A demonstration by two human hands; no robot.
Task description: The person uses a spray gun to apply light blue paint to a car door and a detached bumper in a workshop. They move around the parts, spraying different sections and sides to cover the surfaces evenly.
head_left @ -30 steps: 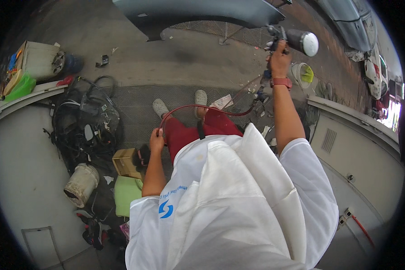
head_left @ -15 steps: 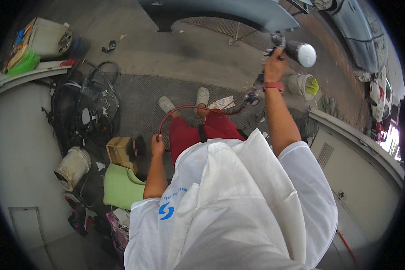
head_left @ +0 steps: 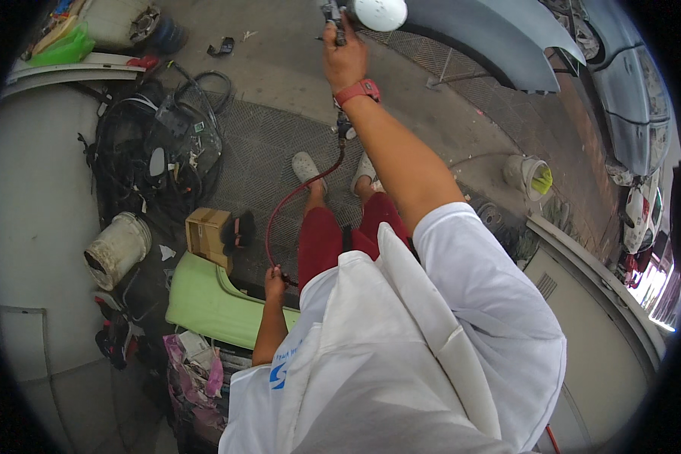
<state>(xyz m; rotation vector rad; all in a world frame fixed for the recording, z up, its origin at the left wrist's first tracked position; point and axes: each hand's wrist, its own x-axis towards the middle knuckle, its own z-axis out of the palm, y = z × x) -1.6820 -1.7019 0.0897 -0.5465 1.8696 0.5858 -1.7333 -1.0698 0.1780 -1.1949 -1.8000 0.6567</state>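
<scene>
My right hand (head_left: 346, 62) is stretched forward and closed around a spray gun (head_left: 331, 13). The gun's rounded white-ended cup (head_left: 381, 10) sits on its right side, partly cut off by the top edge. A dark red air hose (head_left: 289, 195) hangs from below the gun and curves down to my left hand (head_left: 275, 283), whose fingers are wrapped round it at my left side. Just right of the cup lies the left part of a grey car fender (head_left: 484, 41), raised off the floor on a stand (head_left: 445, 69); its left end is out of view.
Black car parts and tubing (head_left: 159, 144) lie in a heap on the left. Near them are a dirty bucket (head_left: 118, 250), a cardboard box (head_left: 208, 234) and a light green panel (head_left: 208, 299). Another bucket (head_left: 526, 175) stands to the right, beyond it a grey car body (head_left: 634, 106).
My right hand has swung left with the spray gun, from the fender's right end towards its left. My view has turned too, so the fender sits further right. The left hand keeps the hose.
</scene>
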